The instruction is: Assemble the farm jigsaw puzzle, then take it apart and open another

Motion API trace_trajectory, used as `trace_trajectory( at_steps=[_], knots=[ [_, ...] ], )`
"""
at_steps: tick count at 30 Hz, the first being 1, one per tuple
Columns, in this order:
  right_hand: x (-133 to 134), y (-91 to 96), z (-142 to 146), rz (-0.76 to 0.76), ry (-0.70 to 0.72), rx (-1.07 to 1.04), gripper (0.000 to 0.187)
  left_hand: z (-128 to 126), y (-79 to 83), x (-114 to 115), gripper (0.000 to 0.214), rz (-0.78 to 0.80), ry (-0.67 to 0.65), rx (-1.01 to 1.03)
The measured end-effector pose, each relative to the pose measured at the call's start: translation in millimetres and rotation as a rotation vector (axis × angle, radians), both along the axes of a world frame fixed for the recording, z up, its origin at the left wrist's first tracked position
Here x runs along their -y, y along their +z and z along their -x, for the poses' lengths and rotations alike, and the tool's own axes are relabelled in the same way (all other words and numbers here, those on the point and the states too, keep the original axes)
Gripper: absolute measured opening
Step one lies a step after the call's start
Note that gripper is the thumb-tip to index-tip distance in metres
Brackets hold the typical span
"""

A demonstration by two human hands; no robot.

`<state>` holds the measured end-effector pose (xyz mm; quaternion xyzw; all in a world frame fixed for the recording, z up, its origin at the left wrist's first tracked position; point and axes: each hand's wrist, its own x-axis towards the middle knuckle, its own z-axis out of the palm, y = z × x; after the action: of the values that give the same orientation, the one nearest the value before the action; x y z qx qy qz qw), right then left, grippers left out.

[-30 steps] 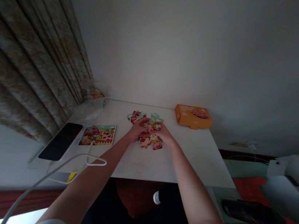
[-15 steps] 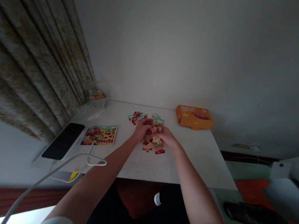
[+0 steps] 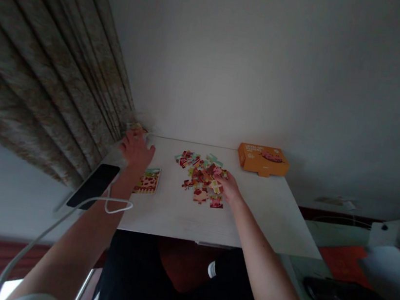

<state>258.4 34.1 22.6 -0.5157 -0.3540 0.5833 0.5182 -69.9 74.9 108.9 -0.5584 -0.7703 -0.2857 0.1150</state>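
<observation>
My left hand (image 3: 136, 150) reaches over the back left of the white table, its fingers spread and nothing visible in them. It is over a clear plastic bag and small container (image 3: 137, 127) by the curtain, which it partly covers. My right hand (image 3: 230, 187) is at the right side of a heap of jigsaw puzzle pieces (image 3: 198, 174), its fingers curled round a pink puzzle piece (image 3: 216, 172). Below the heap lie a beige piece (image 3: 200, 196) and a pink piece (image 3: 216, 202). A farm picture card (image 3: 147, 181) is partly hidden by my left forearm.
An orange puzzle box (image 3: 263, 161) stands at the back right of the table (image 3: 172, 217). At the left edge lies a black phone (image 3: 95, 185). A white cable (image 3: 78, 205) loops across my left forearm. The patterned curtain (image 3: 64, 63) hangs on the left.
My left hand has left the puzzle heap and moved left to the bag by the curtain, its fingers spreading. My right hand stays at the heap, where the pieces now show more fully.
</observation>
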Motion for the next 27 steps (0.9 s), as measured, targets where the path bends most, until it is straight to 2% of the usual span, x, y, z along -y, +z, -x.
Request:
trace_trajectory(
  at_steps=[4,7,11,14,17,22,24,27],
  knots=[
    [-3,4.0,8,0.016,-0.014,-0.043,0.055,29,6.5,2,0.026,0.205,0.054,-0.021],
    [-5,8.7,18,0.016,0.011,-0.090,0.053,31,4.9,11,0.024,0.161,0.025,-0.056],
    [-4,15.5,43,0.049,0.101,-0.144,0.046,11,-5.7,31,0.023,0.042,-0.125,-0.114],
    [-2,18.5,69,0.108,0.197,-0.146,0.033,-9,-16.5,45,0.023,0.031,-0.223,-0.090],
    [-2,19.0,98,0.177,0.251,-0.185,0.018,-26,-25.3,55,0.023,0.022,-0.267,-0.071],
    [-11,14.7,142,0.292,0.144,-0.240,0.014,-41,-35.1,71,0.024,-0.005,-0.300,-0.056],
    [-17,12.1,155,0.251,0.097,-0.224,0.016,-44,-37.7,77,0.024,-0.012,-0.327,-0.064],
    [-26,9.8,173,0.098,0.080,-0.174,0.016,-45,-40.4,83,0.024,-0.024,-0.374,-0.084]
  ],
)
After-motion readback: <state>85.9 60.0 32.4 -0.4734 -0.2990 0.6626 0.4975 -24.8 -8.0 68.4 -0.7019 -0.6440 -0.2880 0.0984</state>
